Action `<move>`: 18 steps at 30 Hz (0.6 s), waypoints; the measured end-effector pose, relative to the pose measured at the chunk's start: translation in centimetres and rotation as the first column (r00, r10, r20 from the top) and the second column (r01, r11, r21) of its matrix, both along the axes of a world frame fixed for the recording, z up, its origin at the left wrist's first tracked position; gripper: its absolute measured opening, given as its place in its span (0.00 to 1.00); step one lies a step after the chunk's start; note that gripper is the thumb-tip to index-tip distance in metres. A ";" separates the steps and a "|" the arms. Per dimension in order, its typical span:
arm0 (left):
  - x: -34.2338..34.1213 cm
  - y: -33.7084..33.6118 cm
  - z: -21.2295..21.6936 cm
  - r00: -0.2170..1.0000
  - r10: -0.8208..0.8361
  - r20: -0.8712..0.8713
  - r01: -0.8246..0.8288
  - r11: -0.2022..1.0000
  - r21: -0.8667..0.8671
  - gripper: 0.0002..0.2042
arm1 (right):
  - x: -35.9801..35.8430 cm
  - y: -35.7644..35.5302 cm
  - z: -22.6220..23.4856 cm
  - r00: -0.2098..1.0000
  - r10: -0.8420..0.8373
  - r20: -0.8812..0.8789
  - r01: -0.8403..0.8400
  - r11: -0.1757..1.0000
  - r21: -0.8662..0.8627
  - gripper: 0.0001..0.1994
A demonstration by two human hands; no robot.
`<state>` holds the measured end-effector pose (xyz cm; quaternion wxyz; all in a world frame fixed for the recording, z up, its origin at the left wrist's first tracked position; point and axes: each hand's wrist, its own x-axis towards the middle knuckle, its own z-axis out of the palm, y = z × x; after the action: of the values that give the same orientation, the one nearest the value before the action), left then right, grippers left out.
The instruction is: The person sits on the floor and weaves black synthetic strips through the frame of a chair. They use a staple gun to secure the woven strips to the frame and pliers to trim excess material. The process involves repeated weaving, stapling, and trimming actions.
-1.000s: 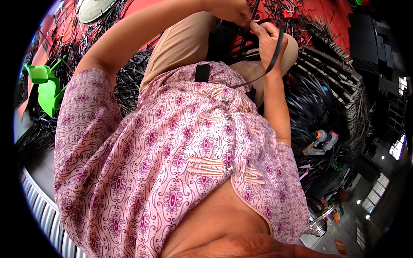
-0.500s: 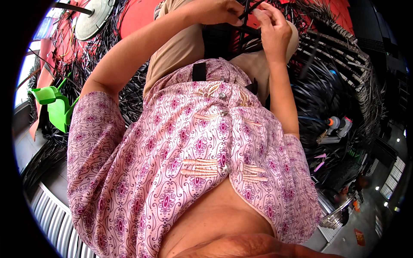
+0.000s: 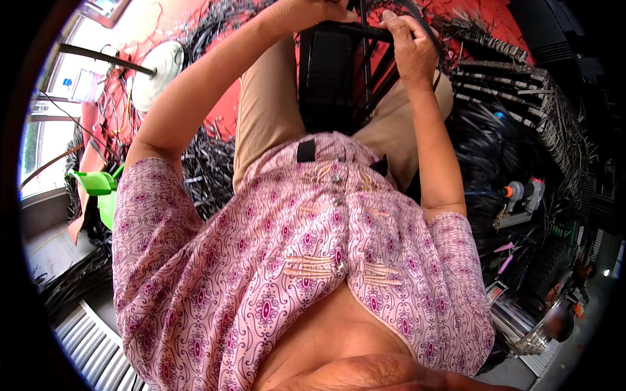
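Observation:
At the top of the view my left hand (image 3: 313, 12) is partly cut off by the edge, its fingers closed by a dark strip. To its right, my right hand (image 3: 415, 51) has thumb and fingers pinched together on a flat black strip (image 3: 430, 29) that curves round behind them. Between my knees stands a black piece of work (image 3: 332, 72), with a level bar (image 3: 358, 30) across its top and thin upright strips (image 3: 366, 68) below. Its exact kind cannot be made out.
Loose black strips (image 3: 208, 163) lie in heaps on the red floor covering (image 3: 218, 111). A pale disc on a rod (image 3: 156, 75) and a green dustpan (image 3: 98, 184) are at left. At right are a half-woven black frame (image 3: 499, 85), a tool with an orange ring (image 3: 515, 192) and pink-handled scissors (image 3: 504, 257).
The view has shifted, showing more of the black work between my knees. My hands are a little further apart at the fingertips, and the strip now bends round behind my right hand.

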<state>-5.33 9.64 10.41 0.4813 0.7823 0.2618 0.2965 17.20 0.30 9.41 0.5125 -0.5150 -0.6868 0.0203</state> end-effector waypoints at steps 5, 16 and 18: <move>2.1 3.2 7.0 0.996 0.079 0.030 -0.081 0.994 0.071 0.16 | 2.3 1.4 5.0 0.938 0.058 -0.343 -0.028 0.995 0.091 0.15; 2.3 5.0 10.8 1.000 0.001 -0.010 -0.002 0.998 -0.057 0.15 | 19.1 -21.3 -0.1 0.640 -0.727 -0.247 0.750 0.662 -0.004 0.21; 2.5 6.6 9.6 0.999 -0.043 0.022 0.045 0.992 -0.115 0.15 | 22.5 -25.8 0.6 0.428 -0.898 -0.102 0.902 0.431 -0.010 0.22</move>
<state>-2.80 16.22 20.06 0.5345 0.7558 0.2566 0.2778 39.71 -25.46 10.05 0.4871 -0.7882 -0.2828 -0.2481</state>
